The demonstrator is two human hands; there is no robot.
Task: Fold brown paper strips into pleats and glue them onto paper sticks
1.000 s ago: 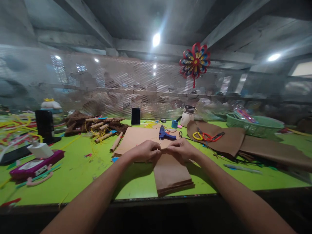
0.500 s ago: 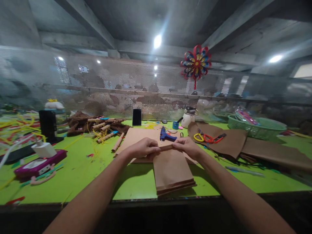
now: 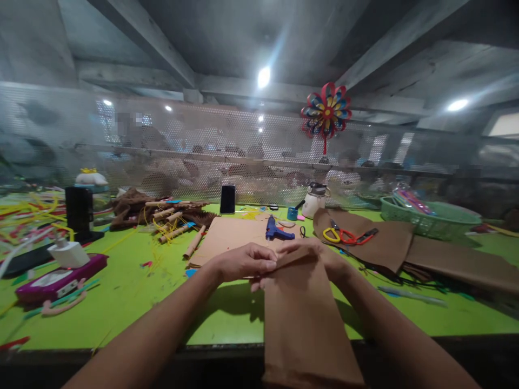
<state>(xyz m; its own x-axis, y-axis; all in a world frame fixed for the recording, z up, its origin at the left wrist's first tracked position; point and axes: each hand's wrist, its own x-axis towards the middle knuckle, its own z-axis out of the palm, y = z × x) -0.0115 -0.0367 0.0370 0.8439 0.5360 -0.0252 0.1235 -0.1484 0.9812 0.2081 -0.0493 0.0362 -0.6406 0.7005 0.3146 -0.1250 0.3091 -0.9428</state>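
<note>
A long piece of brown kraft paper (image 3: 304, 319) hangs from my hands toward me, its lower end past the table's front edge. Its top edge is folded over in a narrow strip. My left hand (image 3: 249, 262) pinches the left end of that fold between thumb and fingers. Around the right end is my right hand (image 3: 320, 254), its fingers partly hidden behind the paper. Just beyond my hands, a blue glue gun (image 3: 278, 229) lies on a flat brown sheet (image 3: 231, 235).
Scissors with red and yellow handles (image 3: 344, 235) lie on brown paper at the right, before a green basket (image 3: 430, 219). Rolled paper tubes (image 3: 172, 224) are heaped at the left. A purple power strip (image 3: 60, 278), a phone (image 3: 227, 199) and a white jar (image 3: 314, 201) stand around.
My hands have come closer and slightly lower with the paper. The paper now reaches over the table's front edge, its fold tilted up on the right. My right hand has moved behind it.
</note>
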